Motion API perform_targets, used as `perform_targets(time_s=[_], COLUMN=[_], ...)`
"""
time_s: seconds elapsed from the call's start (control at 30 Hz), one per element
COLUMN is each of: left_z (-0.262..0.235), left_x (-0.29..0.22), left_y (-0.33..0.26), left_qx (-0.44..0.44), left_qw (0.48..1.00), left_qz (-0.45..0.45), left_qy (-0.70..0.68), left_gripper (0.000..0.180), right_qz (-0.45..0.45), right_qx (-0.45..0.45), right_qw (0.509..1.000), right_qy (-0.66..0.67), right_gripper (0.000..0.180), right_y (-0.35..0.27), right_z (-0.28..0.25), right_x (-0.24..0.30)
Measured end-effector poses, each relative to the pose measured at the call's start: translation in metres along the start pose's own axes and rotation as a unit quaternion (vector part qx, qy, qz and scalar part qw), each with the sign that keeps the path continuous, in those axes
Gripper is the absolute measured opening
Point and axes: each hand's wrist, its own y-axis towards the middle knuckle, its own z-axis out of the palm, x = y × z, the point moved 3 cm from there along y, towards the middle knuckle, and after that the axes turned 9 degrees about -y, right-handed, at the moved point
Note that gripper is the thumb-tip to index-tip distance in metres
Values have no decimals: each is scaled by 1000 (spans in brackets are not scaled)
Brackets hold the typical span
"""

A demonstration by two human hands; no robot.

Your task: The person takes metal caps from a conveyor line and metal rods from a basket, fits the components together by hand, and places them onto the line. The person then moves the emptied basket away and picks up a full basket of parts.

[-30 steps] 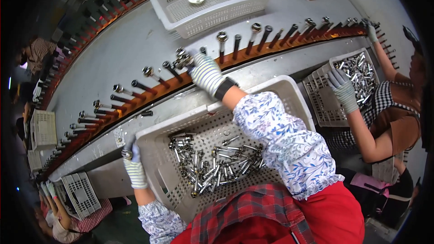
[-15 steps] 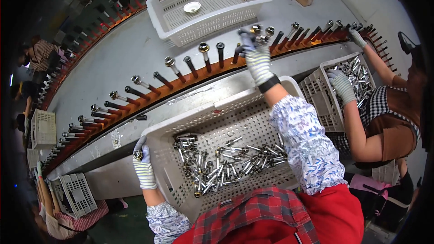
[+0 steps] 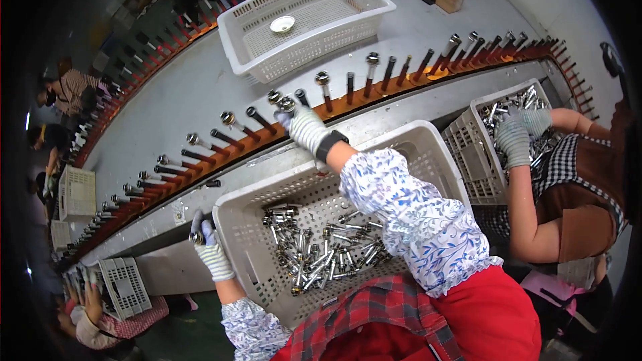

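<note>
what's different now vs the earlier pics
The right hand swung right along the row of rods, then came back left; whether it grips anything is unclear. At right, the co-worker's far hand came down from the row to the basket of metal parts. The left hand stayed beside the large bin, holding a metal piece.

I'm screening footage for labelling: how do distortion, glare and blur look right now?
Head view: the orange-brown rail appears bowed, as fisheye lenses do; head view: metal fittings glint in the grey basket; head view: the right hand looks slightly blurred, and the picture's corners fall to black.
</note>
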Motion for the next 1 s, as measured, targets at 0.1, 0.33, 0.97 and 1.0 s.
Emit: perform_targets(time_s=[0.1, 0.33, 0.97, 1.0], left_z=[45, 227, 427, 418], left_x=[-45, -102, -54, -43], left_y=[-18, -49, 63, 68], left_qx=[6, 434, 285, 292], left_qw=[992, 853, 941, 939], left_qz=[37, -169, 98, 89], left_qy=[-122, -235, -156, -156], left_gripper=[37, 47, 21, 20], right_qz=[-148, -7, -176, -226], right_qx=[-28, -22, -363, -416], right_qw=[975, 999, 785, 804], right_qy=[164, -24, -471, -360], right_gripper=[40, 28, 28, 34], right_y=[-64, -163, 18, 4], right_z=[-40, -205, -444, -426], right_x=[16, 55, -96, -69])
